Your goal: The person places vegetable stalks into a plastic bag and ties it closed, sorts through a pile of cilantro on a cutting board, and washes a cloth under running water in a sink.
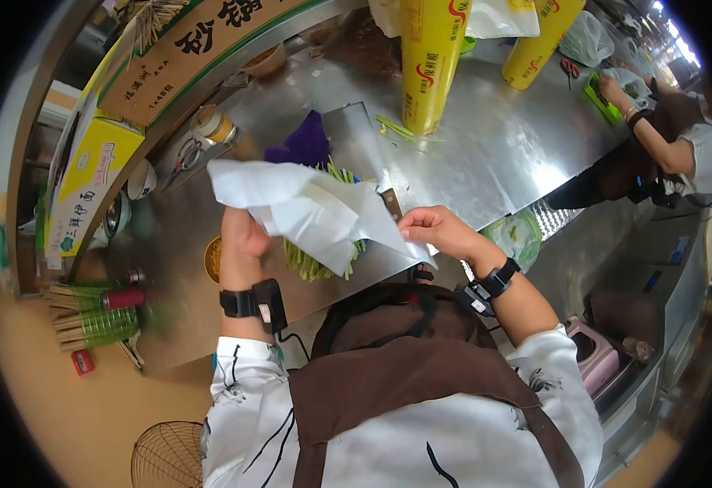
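Observation:
A thin white sheet (295, 203), perhaps a plastic bag, is stretched between my two hands above the steel table. My left hand (244, 234) holds its left side, the fingers mostly hidden behind it. At the right end, my right hand (440, 231) pinches a corner between thumb and fingers. Beneath the sheet lies a pile of cut green stems (311, 262), partly covered. Just beyond, a cleaver (353, 134) lies flat, its wooden handle (390, 203) close to my right hand. A purple cloth (303, 141) rests behind the sheet.
Yellow cling-film boxes (433, 69) stand at the back. Scissors (185, 154) and a jar (214, 124) sit to the left, near a cardboard box (177, 73). Bundled green stems (96, 325) are at the left edge. A co-worker (673, 146) works at the right.

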`<move>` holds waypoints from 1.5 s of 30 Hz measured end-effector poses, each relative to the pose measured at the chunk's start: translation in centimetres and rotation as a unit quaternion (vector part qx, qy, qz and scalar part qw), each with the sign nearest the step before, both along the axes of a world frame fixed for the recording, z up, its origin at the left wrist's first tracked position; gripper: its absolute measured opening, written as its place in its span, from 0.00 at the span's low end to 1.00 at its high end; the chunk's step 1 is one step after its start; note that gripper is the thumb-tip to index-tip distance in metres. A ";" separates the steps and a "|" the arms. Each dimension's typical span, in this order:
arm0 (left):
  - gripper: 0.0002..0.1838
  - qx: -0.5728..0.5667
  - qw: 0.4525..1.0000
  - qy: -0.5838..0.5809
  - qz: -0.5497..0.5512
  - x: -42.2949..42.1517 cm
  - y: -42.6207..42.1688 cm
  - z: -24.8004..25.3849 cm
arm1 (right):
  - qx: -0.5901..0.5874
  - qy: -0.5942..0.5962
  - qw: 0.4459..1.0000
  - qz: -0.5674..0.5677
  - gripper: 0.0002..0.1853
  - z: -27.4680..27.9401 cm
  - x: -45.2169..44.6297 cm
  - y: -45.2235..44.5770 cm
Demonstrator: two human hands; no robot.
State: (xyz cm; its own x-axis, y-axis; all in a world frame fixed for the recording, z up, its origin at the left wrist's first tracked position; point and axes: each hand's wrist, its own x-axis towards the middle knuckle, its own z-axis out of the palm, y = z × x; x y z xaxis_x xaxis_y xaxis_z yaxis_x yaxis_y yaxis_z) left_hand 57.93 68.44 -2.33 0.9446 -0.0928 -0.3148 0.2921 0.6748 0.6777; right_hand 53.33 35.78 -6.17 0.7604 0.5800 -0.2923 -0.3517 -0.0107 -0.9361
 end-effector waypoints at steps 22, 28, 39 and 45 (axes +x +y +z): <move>0.21 0.742 0.605 -0.276 -0.084 -1.8 -9.5 2.6 | -0.395 -0.302 0.833 -0.241 0.41 -4.5 10.8 4.6; 0.18 0.711 0.666 -0.213 -0.069 -2.1 -7.4 1.4 | -0.524 -0.235 0.808 -0.129 0.28 -6.7 14.5 4.8; 0.24 0.560 0.812 -0.162 0.018 4.0 -7.9 2.5 | -0.327 -0.590 0.736 -0.057 0.16 4.3 8.3 10.2; 0.23 0.363 0.917 -0.014 -0.163 5.1 -6.0 0.9 | -0.337 -0.641 0.689 0.040 0.23 4.6 5.9 10.1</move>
